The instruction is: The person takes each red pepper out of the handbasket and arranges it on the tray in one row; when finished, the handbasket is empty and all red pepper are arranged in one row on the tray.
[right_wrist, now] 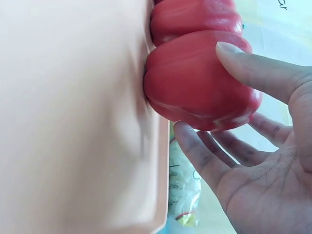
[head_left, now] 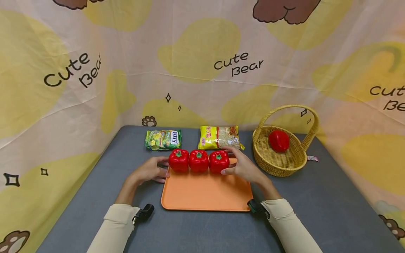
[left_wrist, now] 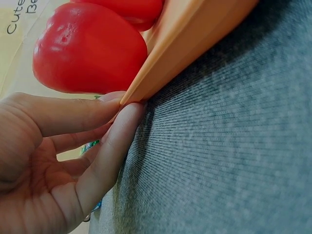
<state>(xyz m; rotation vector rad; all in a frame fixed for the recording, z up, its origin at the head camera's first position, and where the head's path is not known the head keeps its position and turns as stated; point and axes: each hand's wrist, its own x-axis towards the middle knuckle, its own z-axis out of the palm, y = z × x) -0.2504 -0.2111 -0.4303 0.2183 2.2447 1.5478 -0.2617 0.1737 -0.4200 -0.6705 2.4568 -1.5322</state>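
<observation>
Three red bell peppers with green stem ends stand in a row along the far side of an orange tray [head_left: 207, 193]. My left hand [head_left: 153, 170] pinches the tray's left rim beside the left pepper [head_left: 178, 160]; in the left wrist view, thumb and finger meet at the tray edge [left_wrist: 161, 61]. The middle pepper [head_left: 198, 161] sits between the other two. My right hand [head_left: 242, 166] holds the right pepper [right_wrist: 200, 80], thumb on its side and fingers curved about it.
Behind the tray lie a green snack bag [head_left: 163, 140] and a yellow clear-fronted bag [head_left: 219, 137]. A wicker basket [head_left: 276, 170] with a tall handle stands at the right, holding another red pepper [head_left: 278, 141]. A small pink wrapped piece [head_left: 312, 158] lies beside it.
</observation>
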